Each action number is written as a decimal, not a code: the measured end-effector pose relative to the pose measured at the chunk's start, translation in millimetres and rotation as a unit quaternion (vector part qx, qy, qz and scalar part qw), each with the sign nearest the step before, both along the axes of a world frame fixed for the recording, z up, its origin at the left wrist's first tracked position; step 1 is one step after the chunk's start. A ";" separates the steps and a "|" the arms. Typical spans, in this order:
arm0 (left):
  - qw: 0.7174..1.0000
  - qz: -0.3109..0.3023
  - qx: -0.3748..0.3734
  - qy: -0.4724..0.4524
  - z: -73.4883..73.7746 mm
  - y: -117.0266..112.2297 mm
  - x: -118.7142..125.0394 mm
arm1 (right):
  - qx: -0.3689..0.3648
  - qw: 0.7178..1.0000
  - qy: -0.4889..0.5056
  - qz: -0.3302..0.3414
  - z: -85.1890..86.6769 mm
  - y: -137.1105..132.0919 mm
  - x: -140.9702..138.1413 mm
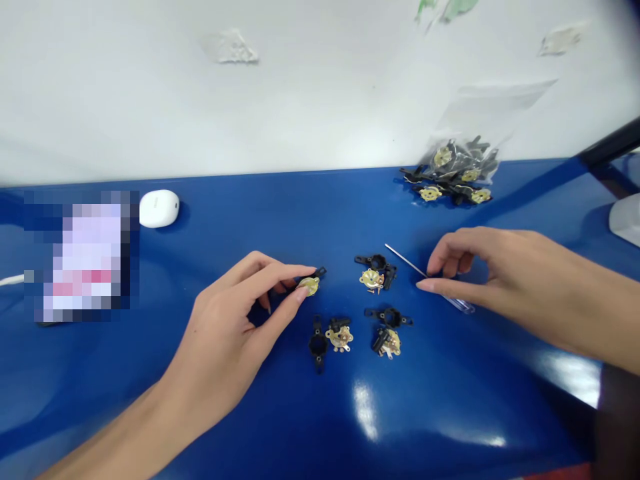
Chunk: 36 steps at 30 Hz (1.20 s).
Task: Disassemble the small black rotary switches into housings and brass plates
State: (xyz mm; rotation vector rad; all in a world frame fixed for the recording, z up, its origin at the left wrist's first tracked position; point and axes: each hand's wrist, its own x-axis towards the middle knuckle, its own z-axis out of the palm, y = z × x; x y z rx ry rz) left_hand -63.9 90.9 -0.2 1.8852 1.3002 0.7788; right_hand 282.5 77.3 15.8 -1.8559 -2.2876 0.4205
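Left hand [233, 320] pinches 1 black-and-gold part [310, 287].

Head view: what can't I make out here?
All in the head view:
Held part: partly covered by the left hand.
Screwdriver: middle hidden by the right hand.
Screws: heads too small.
Phone-like device: screen pixelated.
White object: cut by right edge.

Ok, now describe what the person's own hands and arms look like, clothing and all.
Both the left hand and the right hand are ungloved, with no rings in sight. The left forearm and right forearm are bare up to the picture's edges: no sleeve, watch or bracelet shows.
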 end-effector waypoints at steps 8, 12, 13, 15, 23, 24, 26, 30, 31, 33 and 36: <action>0.992 -0.038 0.087 0.083 -10.2 1.3 -8.4 | -0.070 0.995 0.044 -0.046 5.6 -4.2 -4.4; 0.992 -0.060 0.092 0.066 -10.8 0.9 -10.6 | 0.021 0.989 0.114 -0.094 10.7 -0.5 -19.5; 0.992 -0.066 0.093 0.062 -10.7 1.0 -11.0 | 0.039 0.984 0.146 -0.099 11.4 0.1 -25.0; 0.991 -0.074 0.094 0.061 -10.5 1.6 -11.3 | 0.069 0.969 0.217 -0.100 12.7 0.0 -37.4; 0.994 -0.038 0.086 0.063 -17.8 2.6 -13.4 | -0.032 0.933 0.355 -0.060 9.4 -12.2 -69.1; 0.995 -0.027 0.074 0.055 -18.8 2.2 -14.4 | -0.040 0.932 0.355 -0.057 7.2 -13.1 -70.0; 0.998 -0.015 0.053 0.038 -19.6 1.5 -15.9 | -0.043 0.931 0.358 -0.052 3.0 -14.4 -71.3; 0.997 -0.040 0.055 0.025 -16.5 1.4 -15.6 | -0.061 0.929 0.363 -0.040 -0.2 -17.2 -74.2; 0.997 -0.046 0.061 0.024 -15.7 1.7 -15.1 | -0.064 0.929 0.363 -0.039 -0.1 -18.0 -75.0; 0.996 -0.052 0.076 0.020 -15.1 2.4 -14.3 | -0.063 0.930 0.360 -0.040 0.1 -19.2 -76.1; 0.994 -0.057 0.097 0.014 -16.7 3.0 -14.3 | -0.056 0.934 0.351 -0.038 -0.9 -19.6 -76.6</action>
